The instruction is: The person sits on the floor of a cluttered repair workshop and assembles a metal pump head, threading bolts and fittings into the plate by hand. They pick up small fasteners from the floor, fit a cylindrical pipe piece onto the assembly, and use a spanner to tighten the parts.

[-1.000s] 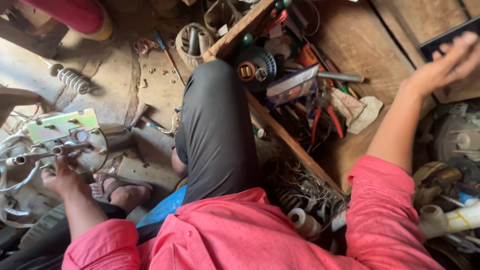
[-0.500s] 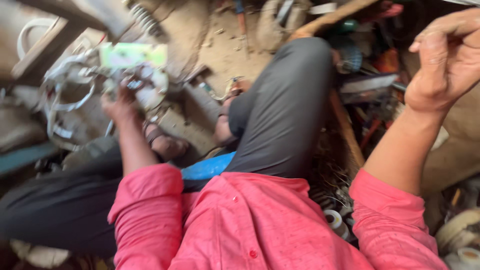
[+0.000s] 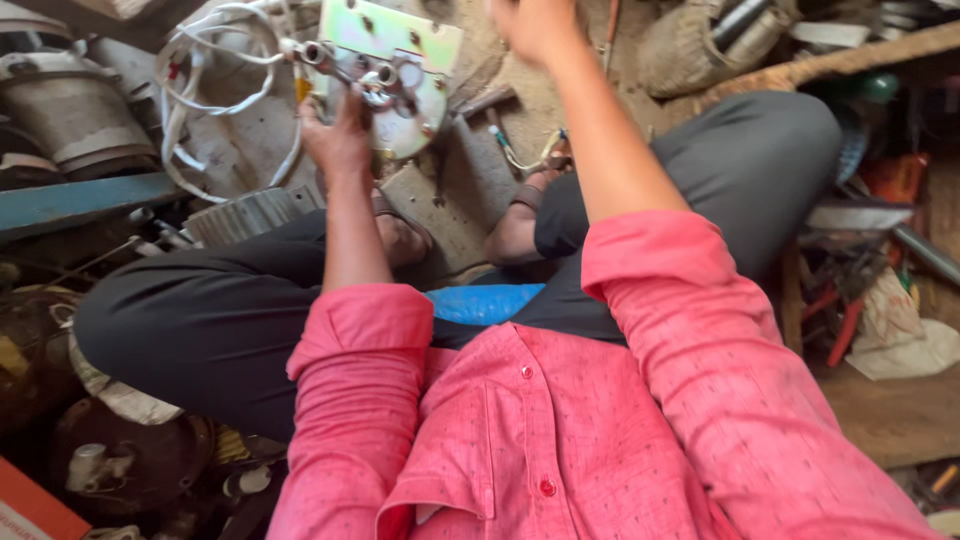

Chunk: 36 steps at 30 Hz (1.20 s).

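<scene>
Head view showed a seated person in a pink shirt (image 3: 560, 440) and dark trousers (image 3: 200, 320), ringed by motor housings (image 3: 70, 100) and scrap. A pale green metal plate (image 3: 395, 70) with terminal fittings and trailing white wires (image 3: 215, 90) was gripped from beneath by the left hand (image 3: 340, 135); the right hand (image 3: 535, 25) was raised beside it, its fingers cropped, so their state could not be told. With only one hand clamped on it, the plate could tip or the wires could snag.
</scene>
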Motion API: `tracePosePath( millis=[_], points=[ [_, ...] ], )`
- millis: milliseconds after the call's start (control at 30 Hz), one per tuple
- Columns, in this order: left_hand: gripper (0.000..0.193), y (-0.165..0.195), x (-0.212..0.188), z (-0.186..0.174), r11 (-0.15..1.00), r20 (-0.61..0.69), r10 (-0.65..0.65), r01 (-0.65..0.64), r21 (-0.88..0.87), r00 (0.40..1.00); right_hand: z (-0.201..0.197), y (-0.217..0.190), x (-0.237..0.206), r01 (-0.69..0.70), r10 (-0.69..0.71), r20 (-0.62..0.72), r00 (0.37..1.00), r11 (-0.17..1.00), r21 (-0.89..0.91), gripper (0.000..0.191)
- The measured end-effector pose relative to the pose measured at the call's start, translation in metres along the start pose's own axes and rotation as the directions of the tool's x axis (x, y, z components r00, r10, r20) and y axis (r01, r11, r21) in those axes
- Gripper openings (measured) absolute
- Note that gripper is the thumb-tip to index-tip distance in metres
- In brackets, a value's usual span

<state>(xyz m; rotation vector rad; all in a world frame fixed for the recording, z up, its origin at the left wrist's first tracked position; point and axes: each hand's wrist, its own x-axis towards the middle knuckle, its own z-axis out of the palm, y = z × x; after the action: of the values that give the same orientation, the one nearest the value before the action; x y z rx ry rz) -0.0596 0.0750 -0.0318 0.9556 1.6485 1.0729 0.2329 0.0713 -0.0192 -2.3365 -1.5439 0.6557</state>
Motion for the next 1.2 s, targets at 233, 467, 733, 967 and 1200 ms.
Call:
tracePosePath(
  millis=[233,467,733,967,1200],
  points=[
    [0.067,0.008,-0.002,-0.002,0.983,0.013,0.09,-0.091,0.159,0.996,0.076,-0.003,-0.047,-0.038,0.239,0.472,0.848,0.917,-0.396,0.048],
    [0.061,0.009,0.017,-0.004,0.945,0.084,0.16,-0.177,0.274,0.984,0.105,0.009,-0.041,-0.17,0.366,0.48,0.798,0.899,-0.404,0.048],
    [0.065,-0.001,0.029,-0.004,0.998,0.039,-0.036,0.034,0.047,0.999,0.103,0.016,-0.032,-0.109,0.1,-0.045,0.994,0.919,-0.379,0.024],
    [0.07,-0.002,0.043,-0.006,0.97,-0.008,0.057,-0.054,0.236,0.998,0.171,-0.047,-0.113,0.546,-0.464,0.477,0.746,0.837,-0.041,0.027],
    [0.074,-0.007,0.05,-0.009,0.997,-0.042,-0.055,0.052,-0.057,0.998,0.168,-0.047,-0.097,0.498,-0.382,0.552,0.741,0.864,-0.071,0.042]
  ],
)
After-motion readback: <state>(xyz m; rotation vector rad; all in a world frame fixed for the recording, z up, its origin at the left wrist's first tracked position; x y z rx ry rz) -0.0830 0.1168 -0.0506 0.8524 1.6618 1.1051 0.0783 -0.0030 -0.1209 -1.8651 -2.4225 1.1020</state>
